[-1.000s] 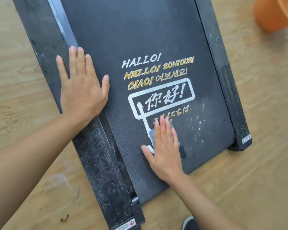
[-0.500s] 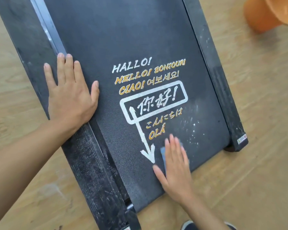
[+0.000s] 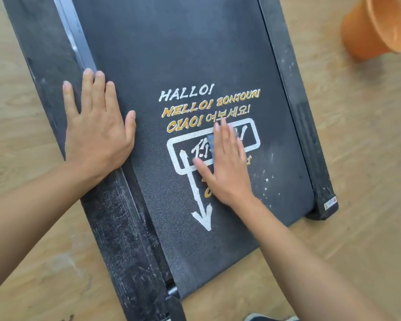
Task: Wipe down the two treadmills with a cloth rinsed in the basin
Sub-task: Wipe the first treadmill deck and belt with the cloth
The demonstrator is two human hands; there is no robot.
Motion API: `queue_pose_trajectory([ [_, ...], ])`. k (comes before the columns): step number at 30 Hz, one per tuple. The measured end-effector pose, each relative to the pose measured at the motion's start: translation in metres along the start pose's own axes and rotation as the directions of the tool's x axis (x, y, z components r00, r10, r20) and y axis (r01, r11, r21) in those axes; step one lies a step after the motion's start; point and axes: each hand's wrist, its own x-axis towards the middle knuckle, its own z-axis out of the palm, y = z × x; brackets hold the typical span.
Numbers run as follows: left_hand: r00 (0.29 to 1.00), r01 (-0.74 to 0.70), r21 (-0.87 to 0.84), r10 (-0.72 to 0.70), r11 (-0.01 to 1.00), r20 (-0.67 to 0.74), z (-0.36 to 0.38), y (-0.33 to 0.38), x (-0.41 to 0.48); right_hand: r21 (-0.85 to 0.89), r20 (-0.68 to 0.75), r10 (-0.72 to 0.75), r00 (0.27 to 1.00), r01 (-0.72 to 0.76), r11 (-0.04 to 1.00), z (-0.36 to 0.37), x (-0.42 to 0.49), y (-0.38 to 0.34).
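Since half a sec ago the right hand (image 3: 225, 165) w/ the cloth (image 3: 210, 141) has slid from the near end of the belt, by the arrowhead, farther up onto the white boxed characters. The left hand (image 3: 97, 133) hasn't shifted on the treadmill.

R hand lies flat, fingers straight and close together, thumb out to the left, palm pressing the cloth down on the belt (image 3: 171, 54). Cloth is blue and mostly hidden under the fingers; only a bit shows at the left of the fingers. L hand also flat, fingers straight and slightly spread, holding nothing; it rests across the left side rail (image 3: 44, 56) and the silver strip, thumb on the belt edge.

The printed greetings (image 3: 208, 105) sit just beyond the R fingertips; the white arrow (image 3: 202, 214) points to the near end. White specks dot the belt right of the R hand. The right side rail (image 3: 287, 77) has a small sticker at its near end. Treadmill lies on a wood floor (image 3: 368, 170). An orange basin (image 3: 375, 26) stands far right, apart from the treadmill. A shoe (image 3: 264, 318) tip shows at the bottom edge.
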Motion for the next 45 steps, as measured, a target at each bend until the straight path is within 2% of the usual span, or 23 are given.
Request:
queue_pose_trajectory([
  [3, 1.000, 0.006, -0.008, -0.006, 1.000, 0.000, 0.000, 0.004, 0.000, -0.035, 0.108, 0.045, 0.993, -0.041, 0.999, 0.013, -0.134, 0.038],
  [5, 1.000, 0.021, -0.012, -0.021, 1.000, -0.012, 0.000, 0.004, 0.000, -0.042, 0.161, 0.053, 0.986, -0.047, 0.998, 0.016, -0.162, 0.049],
  [8, 1.000, 0.016, -0.027, -0.017, 1.000, -0.014, -0.001, 0.006, 0.000, -0.046, 0.119, 0.046, 0.992, -0.040, 0.998, 0.009, -0.097, 0.040],
  [11, 1.000, 0.008, -0.015, -0.008, 1.000, -0.014, 0.000, 0.006, 0.000, -0.042, -0.019, 0.013, 1.000, -0.014, 0.999, -0.002, 0.026, 0.013],
  [13, 1.000, 0.002, -0.008, -0.002, 1.000, -0.015, 0.001, 0.004, 0.000, -0.034, -0.061, -0.002, 0.998, 0.000, 0.999, -0.019, 0.102, -0.009],
  [16, 0.999, -0.006, -0.007, 0.006, 1.000, -0.033, 0.002, 0.002, -0.001, -0.022, -0.098, -0.016, 0.995, 0.013, 1.000, -0.024, 0.137, -0.015],
  [19, 0.999, -0.010, -0.029, 0.009, 1.000, -0.038, 0.001, 0.002, -0.002, -0.018, -0.071, -0.016, 0.997, 0.015, 1.000, -0.006, 0.049, 0.024],
  [23, 0.999, -0.005, -0.050, 0.003, 0.999, -0.036, 0.000, 0.007, -0.002, -0.044, 0.050, 0.110, 0.993, -0.108, 0.993, 0.017, -0.139, 0.078],
  [25, 0.999, 0.008, -0.055, -0.010, 0.998, -0.039, 0.000, 0.007, -0.003, -0.051, 0.106, 0.143, 0.984, -0.138, 0.989, 0.019, -0.165, 0.086],
  [28, 0.999, 0.004, -0.065, -0.006, 0.998, -0.037, -0.001, 0.008, -0.002, -0.025, 0.055, 0.096, 0.994, -0.095, 0.995, 0.009, -0.092, 0.067],
  [31, 1.000, 0.008, -0.065, -0.010, 0.998, -0.030, 0.000, 0.007, -0.001, -0.015, -0.065, 0.059, 0.996, -0.060, 0.998, -0.005, 0.040, 0.034],
  [33, 0.999, 0.012, -0.070, -0.015, 0.997, -0.035, 0.001, 0.005, -0.001, -0.008, -0.095, 0.061, 0.994, -0.062, 0.998, -0.024, 0.118, 0.013],
  [36, 0.999, 0.004, -0.086, -0.009, 0.996, -0.048, 0.001, 0.005, 0.001, -0.038, -0.097, 0.006, 0.995, -0.010, 0.999, -0.035, 0.156, 0.016],
  [39, 0.999, -0.012, -0.082, 0.009, 0.997, -0.040, 0.002, 0.002, 0.000, -0.059, -0.081, -0.031, 0.996, 0.026, 0.998, -0.020, 0.080, 0.064],
  [43, 0.999, -0.024, -0.105, 0.020, 0.994, -0.041, 0.001, 0.004, 0.002, -0.079, 0.036, 0.073, 0.997, -0.070, 0.994, 0.004, -0.114, 0.136],
  [45, 0.999, -0.021, -0.105, 0.017, 0.994, -0.044, 0.001, 0.006, 0.001, -0.087, 0.122, 0.116, 0.986, -0.106, 0.991, 0.005, -0.159, 0.150],
])
